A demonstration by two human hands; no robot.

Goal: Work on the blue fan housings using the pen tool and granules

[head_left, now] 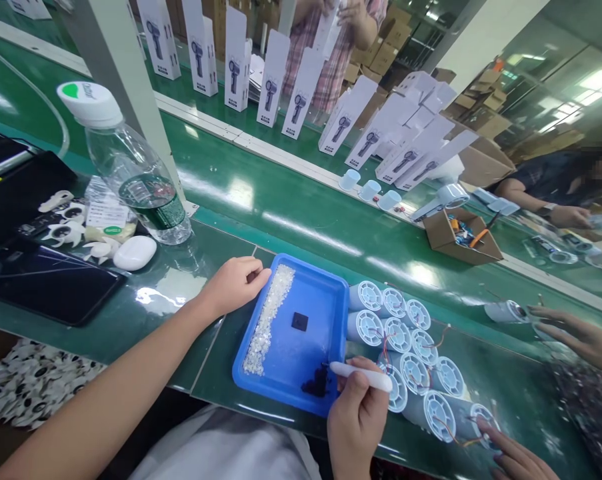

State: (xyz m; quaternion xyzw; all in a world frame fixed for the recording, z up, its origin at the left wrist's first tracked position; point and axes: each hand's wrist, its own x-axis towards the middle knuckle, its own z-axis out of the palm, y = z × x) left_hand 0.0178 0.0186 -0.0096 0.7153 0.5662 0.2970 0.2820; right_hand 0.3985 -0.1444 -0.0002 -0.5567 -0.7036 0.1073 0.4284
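Observation:
A blue tray (301,265) lies in front of me. Along its left side is a strip of small clear pieces (273,313); a black square piece (300,321) sits mid-tray, and a heap of small black pieces (317,382) lies near the lower right corner. My left hand (233,285) is closed, its thumb at the tray's upper left rim; whether it holds anything is hidden. At the lower right rim, my right hand (358,417) is shut on a white pen-like tool (361,376), whose thin tip points left above the black heap.
Light-blue cylinders (397,335) with wires stand right of the tray. A co-worker's hands (575,337) reach in from the right, one touching a cylinder. Left are a water bottle (151,193), a dark phone (48,283) and a white case (135,253). White boxes (298,100) line the back.

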